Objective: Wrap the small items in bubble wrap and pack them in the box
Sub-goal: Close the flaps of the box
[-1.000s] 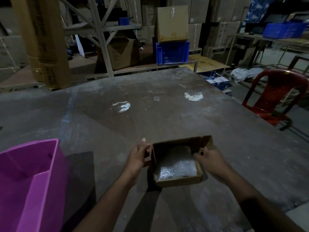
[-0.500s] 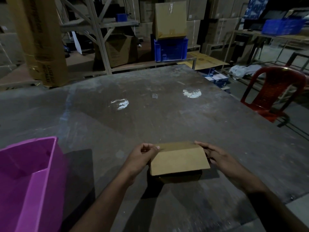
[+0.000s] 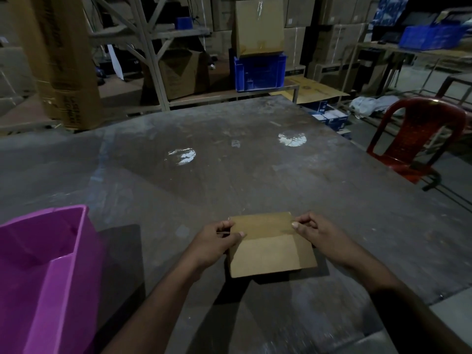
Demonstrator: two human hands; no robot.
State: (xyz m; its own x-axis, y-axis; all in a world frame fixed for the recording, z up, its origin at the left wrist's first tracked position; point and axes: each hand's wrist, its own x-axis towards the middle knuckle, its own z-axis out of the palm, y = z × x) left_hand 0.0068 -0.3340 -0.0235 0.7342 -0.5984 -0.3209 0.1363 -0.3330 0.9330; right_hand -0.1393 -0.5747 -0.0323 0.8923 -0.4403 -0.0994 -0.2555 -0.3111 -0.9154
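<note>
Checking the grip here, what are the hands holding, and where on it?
Both hands hold the small cardboard box: left hand and right hand pinch its far corners.

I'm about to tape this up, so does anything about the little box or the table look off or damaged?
Nothing stands out. The small cardboard box sits flat on the table with its lid folded down, the left hand and right hand pinching its far corners. The pale patches farther out look like light reflections, not spills.
</note>
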